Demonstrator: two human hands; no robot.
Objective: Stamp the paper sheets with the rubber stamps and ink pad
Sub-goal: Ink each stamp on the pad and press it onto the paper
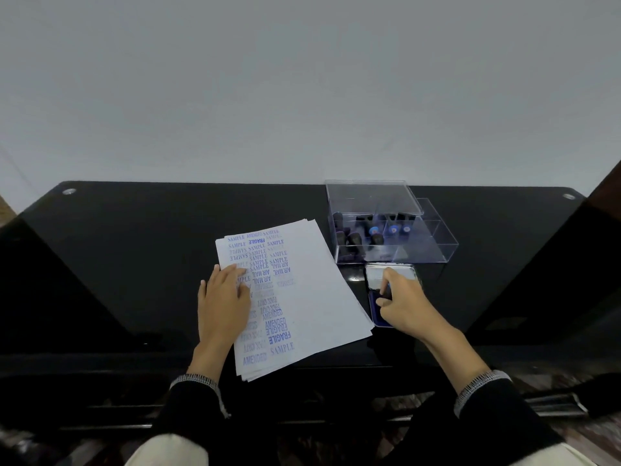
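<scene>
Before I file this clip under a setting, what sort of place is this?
Probably a desk set up for office paperwork, indoors against a plain wall. The signs: a glossy black desk, a stack of sheets stamped SAMPLE and FRAGILE, and a clear box of stamps beside an ink pad.

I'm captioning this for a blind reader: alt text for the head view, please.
The right hand presses a stamp onto the open ink pad while the left hand rests flat on stamped paper sheets.
</scene>
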